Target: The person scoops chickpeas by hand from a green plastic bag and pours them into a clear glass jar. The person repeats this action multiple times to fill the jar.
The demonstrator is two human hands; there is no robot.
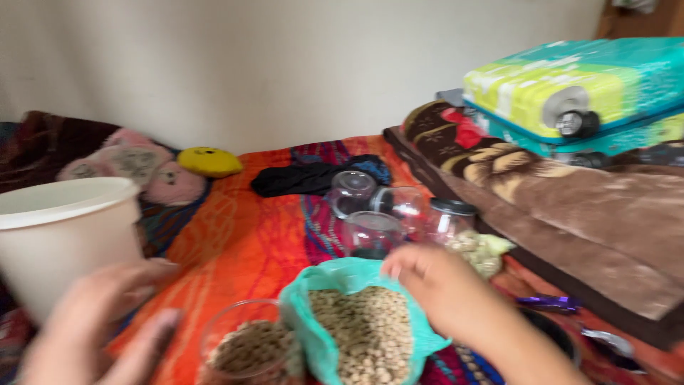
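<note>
My right hand [443, 289] grips the rim of a teal plastic bag [329, 342] filled with small tan beans, at the bottom middle. Just left of the bag stands a clear glass jar [246, 349] partly filled with the same beans. My left hand [100, 321] is at the lower left, blurred, fingers apart, close beside a large white plastic bucket [60, 235]; whether it touches the bucket is unclear. Behind the bag lie several empty clear glass jars [370, 207] on the orange patterned bedspread [242, 235].
A jar with a black lid [450, 217] stands near a small bag of pale contents [484, 251]. A dark cloth [306, 177], yellow cushion [209, 162] and pink plush [135, 167] lie at the back. Brown blankets [584, 214] and a teal suitcase [577, 89] are stacked at right.
</note>
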